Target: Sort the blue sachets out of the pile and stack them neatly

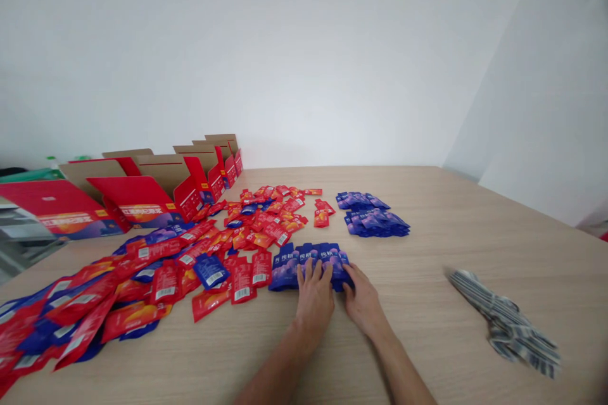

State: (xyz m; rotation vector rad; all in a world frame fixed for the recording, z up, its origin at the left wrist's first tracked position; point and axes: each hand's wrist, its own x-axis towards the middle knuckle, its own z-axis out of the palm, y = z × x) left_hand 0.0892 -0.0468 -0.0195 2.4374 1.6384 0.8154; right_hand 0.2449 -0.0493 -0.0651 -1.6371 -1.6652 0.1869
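Note:
A row of overlapping blue pouches (285, 269) with purple fruit prints lies on the table in front of me. My left hand (315, 297) rests on the lower middle of this row, its fingers stretched out over the pouches. At the row's right end, my right hand (365, 300) has its fingers and thumb curled on the edge of the last pouch. Beyond my hands, to the right, two stacks of similar blue pouches, a nearer stack (377, 223) and a farther stack (361, 200), lie one behind the other.
Mixed red pouches (242, 281) and blue pouches (210, 270) spread in a heap across the left side. Open red cartons (152, 212) stand in a line at the back left. A striped cloth bundle (508, 323) lies on the wooden table (427, 329) at right. A white wall stands behind.

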